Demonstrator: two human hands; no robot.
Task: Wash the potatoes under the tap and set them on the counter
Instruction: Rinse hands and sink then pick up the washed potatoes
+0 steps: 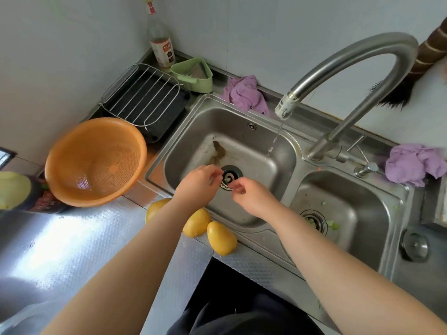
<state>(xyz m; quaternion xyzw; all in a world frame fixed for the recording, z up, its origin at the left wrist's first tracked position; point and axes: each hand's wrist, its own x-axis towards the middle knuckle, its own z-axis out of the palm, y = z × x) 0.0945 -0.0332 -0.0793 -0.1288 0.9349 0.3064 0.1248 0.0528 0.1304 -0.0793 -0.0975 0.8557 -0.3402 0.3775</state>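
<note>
Three yellow potatoes lie on the counter at the sink's front rim: one (pixel 154 209) partly behind my left forearm, one (pixel 196 223) in the middle, one (pixel 221 238) nearest me. My left hand (pixel 197 183) and my right hand (pixel 251 198) hover over the left sink basin (pixel 254 146), close to the drain (pixel 231 178). Both hold nothing, with fingers loosely curled and apart. The curved steel tap (pixel 350 61) drips a thin broken stream of water (pixel 274 141) into that basin, behind my hands.
An orange colander (pixel 96 163) leans at the left of the sink. Behind it are a wire rack on a dark tray (pixel 145 102), a green caddy (pixel 192 73) and a bottle (pixel 162 47). Purple cloths (pixel 246 94) (pixel 413 164) lie on the rim. The right basin (pixel 343 213) holds scraps.
</note>
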